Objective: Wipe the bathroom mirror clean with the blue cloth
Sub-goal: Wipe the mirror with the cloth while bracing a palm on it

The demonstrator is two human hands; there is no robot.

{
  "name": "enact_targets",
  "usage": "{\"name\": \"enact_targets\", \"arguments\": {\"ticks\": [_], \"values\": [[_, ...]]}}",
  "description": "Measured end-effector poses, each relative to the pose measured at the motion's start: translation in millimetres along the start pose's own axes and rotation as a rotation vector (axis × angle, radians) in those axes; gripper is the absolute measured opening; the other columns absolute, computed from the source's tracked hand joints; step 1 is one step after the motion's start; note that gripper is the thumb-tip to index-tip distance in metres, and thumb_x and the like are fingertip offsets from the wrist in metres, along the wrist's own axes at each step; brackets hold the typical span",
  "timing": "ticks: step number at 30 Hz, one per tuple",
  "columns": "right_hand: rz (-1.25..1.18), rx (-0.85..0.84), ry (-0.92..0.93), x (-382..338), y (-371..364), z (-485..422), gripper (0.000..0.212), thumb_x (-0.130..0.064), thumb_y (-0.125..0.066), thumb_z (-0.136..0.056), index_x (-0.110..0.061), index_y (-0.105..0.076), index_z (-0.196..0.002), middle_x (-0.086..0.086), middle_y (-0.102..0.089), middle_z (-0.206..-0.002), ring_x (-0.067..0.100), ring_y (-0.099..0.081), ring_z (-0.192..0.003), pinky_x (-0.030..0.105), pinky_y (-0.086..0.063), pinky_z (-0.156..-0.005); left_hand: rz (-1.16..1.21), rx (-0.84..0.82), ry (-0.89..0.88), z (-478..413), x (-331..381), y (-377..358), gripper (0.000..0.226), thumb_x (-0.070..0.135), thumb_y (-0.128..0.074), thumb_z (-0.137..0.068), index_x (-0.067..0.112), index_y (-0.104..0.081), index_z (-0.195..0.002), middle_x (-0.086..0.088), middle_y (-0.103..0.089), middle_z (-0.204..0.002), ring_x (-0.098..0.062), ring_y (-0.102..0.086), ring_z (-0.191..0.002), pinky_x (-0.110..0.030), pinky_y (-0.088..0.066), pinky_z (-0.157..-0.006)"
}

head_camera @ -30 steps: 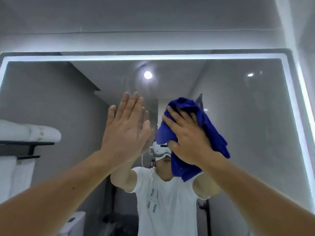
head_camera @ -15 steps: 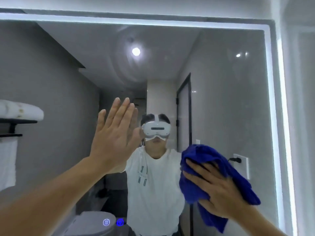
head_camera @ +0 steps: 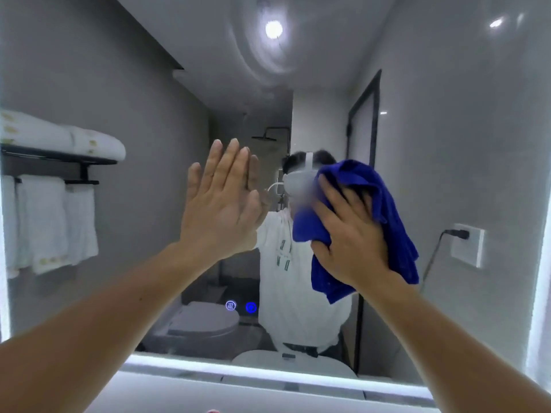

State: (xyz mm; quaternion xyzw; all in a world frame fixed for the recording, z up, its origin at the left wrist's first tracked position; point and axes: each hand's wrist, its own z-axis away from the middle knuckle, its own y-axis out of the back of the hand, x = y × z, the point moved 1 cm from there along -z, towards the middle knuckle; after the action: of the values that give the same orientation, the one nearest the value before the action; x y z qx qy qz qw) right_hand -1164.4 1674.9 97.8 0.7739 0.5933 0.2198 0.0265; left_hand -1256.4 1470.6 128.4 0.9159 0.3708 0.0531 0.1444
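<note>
While my right hand (head_camera: 348,242) presses the blue cloth (head_camera: 384,204) against the mirror (head_camera: 447,144), fingers spread over its bunched folds, my left hand (head_camera: 220,210) lies flat on the mirror beside it, fingers straight and close together. The cloth sits just right of centre. I judge it soft, light and limp; a broad palm over the bunched middle should stop it slipping loose.

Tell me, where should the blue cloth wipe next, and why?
Probably slide the right hand, pressing the crumpled blue cloth, up the lit-edged bathroom mirror: hazy swirl streaks show above it near the reflected ceiling light.
</note>
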Motion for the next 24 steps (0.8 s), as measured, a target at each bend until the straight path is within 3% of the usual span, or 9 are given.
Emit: {"name": "enact_targets", "arguments": {"ticks": [3,8,13,15,18,21,24], "values": [[0.026,-0.109,0.113,-4,-12,55,0.063,-0.038,-0.054,-0.083,-0.024,-0.044,-0.144,-0.002,-0.028,-0.158,0.027,-0.029,-0.142,0.043,-0.008,-0.119,0.026,-0.013,-0.019,13,13,-11,0.068,0.044,-0.022,-0.095,0.013,-0.024,-0.155,-0.003,-0.016,-0.164,-0.017,-0.003,-0.152,-0.048,-0.007,-0.121],[0.041,-0.306,0.2,6,-21,141,0.062,-0.04,-0.055,-0.085,-0.028,-0.041,-0.144,-0.004,-0.032,-0.156,0.025,-0.039,-0.137,0.05,-0.031,-0.111,0.015,-0.045,-0.127,36,49,-24,0.07,0.051,-0.009,-0.1,0.01,-0.021,-0.155,-0.006,-0.016,-0.164,-0.023,-0.007,-0.153,-0.052,-0.01,-0.121],[0.097,-0.343,0.343,62,2,184,0.063,-0.038,-0.057,-0.084,-0.028,-0.042,-0.145,-0.003,-0.028,-0.159,0.022,-0.03,-0.142,0.043,-0.016,-0.119,0.03,-0.016,-0.224,51,72,-31,0.063,0.043,-0.018,-0.101,0.007,-0.023,-0.153,-0.012,-0.022,-0.161,-0.031,-0.016,-0.151,-0.056,-0.014,-0.119],[0.074,-0.253,0.259,94,17,170,0.065,-0.03,-0.063,-0.081,-0.025,-0.045,-0.144,0.001,-0.031,-0.157,0.026,-0.031,-0.142,0.042,-0.013,-0.12,0.037,-0.007,-0.226,52,80,-34,0.062,0.041,-0.022,-0.101,0.006,-0.025,-0.152,-0.013,-0.024,-0.16,-0.032,-0.018,-0.15,-0.057,-0.015,-0.119],[-0.028,-0.047,-0.044,129,37,115,0.062,-0.022,-0.061,-0.081,-0.018,-0.047,-0.142,0.007,-0.034,-0.155,0.032,-0.026,-0.144,0.041,-0.005,-0.121,0.087,-0.017,-0.199,49,97,-38,0.062,0.04,-0.023,-0.099,0.009,-0.018,-0.153,-0.011,-0.019,-0.162,-0.031,-0.013,-0.151,-0.055,-0.01,-0.121],[-0.054,0.104,-0.274,137,42,67,0.06,-0.027,-0.055,-0.083,-0.018,-0.047,-0.141,0.007,-0.032,-0.156,0.028,-0.02,-0.145,0.033,0.004,-0.118,0.141,-0.014,-0.18,46,114,-41,0.063,0.04,-0.022,-0.099,0.011,-0.015,-0.155,-0.008,-0.013,-0.164,-0.027,-0.006,-0.152,-0.055,-0.008,-0.121],[-0.001,0.155,-0.37,111,29,70,0.063,-0.033,-0.054,-0.083,-0.019,-0.041,-0.143,0.007,-0.029,-0.156,0.027,-0.019,-0.145,0.039,0.001,-0.119,0.158,-0.006,-0.181,44,127,-47,0.063,0.036,-0.029,-0.1,0.012,-0.015,-0.156,-0.005,-0.009,-0.165,-0.024,-0.001,-0.153,-0.053,-0.005,-0.122]]}}
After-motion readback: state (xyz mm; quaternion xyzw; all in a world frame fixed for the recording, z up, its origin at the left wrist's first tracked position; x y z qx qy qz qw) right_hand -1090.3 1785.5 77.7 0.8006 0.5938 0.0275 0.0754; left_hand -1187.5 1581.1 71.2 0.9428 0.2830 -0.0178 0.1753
